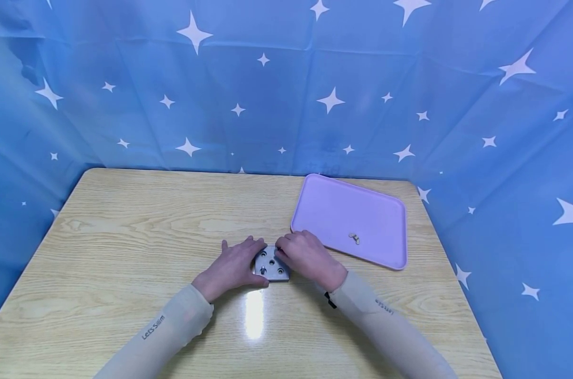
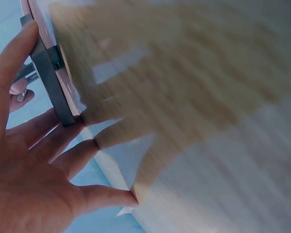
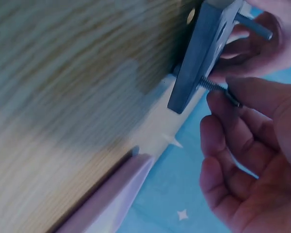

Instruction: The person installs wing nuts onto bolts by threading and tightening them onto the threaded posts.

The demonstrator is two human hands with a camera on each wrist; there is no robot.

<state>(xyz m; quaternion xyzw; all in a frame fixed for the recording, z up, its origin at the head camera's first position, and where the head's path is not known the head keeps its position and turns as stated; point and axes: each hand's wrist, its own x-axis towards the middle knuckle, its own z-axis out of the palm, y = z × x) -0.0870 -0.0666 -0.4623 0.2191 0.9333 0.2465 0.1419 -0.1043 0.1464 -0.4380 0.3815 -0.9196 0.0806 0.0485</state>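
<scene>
Holding a flat grey metal plate with round holes (image 1: 273,268) by its near and far edges with the left hand (image 1: 231,267), with the thumb at the near side and a finger at the far side. Pinching a thin grey metal screw with ridges (image 3: 213,84) between thumb and finger of the right hand (image 1: 310,257), with its tip at the plate's face, by the far right corner. Cannot tell how deep in. Standing up from the plate near its near left corner, another grey metal screw (image 3: 254,26). Both hands close together, one on each side of the plate.

Found in front of the person, on a pale shiny wood table (image 1: 149,226). Just past the right hand, a light purple tray with a low rim (image 1: 348,216), and lying on it, a tiny dull yellow-grey metal bit (image 1: 355,238), too small to name for sure.

About the plate: looks hard and stiff, likely a bit heavy for its size, and not likely to break. Might feel smooth and could slide on the shiny wood. Best held by the side edges, away from the holes.

About the pinched screw: looks light, stiff and very small, so easy to drop. Best pinched by the end away from the plate, leaving the ridges bare. Could tip over if let go too soon.
</scene>
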